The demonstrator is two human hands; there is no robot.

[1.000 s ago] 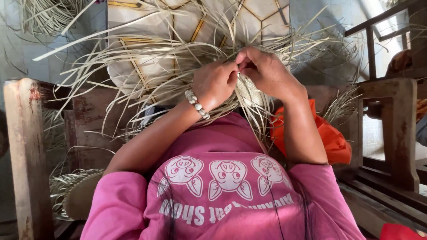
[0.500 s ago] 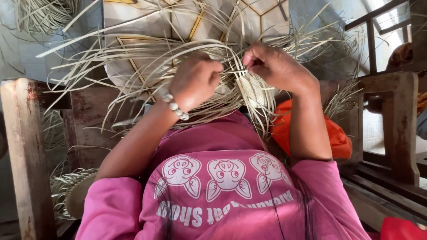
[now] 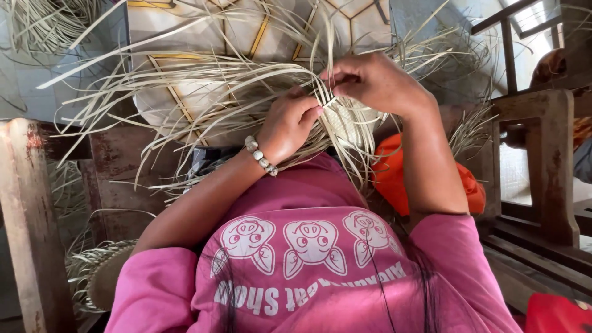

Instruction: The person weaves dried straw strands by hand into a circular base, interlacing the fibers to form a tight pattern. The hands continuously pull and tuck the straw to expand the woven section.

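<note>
Now the left hand (image 3: 290,123) has slid back beside the right hand (image 3: 376,83), both again pinching straw strips (image 3: 203,80) at the woven mat (image 3: 348,120).

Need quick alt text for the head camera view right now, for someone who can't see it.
Two hands work pale straw strips of a woven piece above a pink shirt: the right hand pinches a strip, the left hand, with a bead bracelet, presses beside it. Orange cloth lies right.

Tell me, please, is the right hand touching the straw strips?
Touching. The head view shows the right hand pinching the pale straw strips at its fingertips, with no gap; the left hand presses them just below.
</note>
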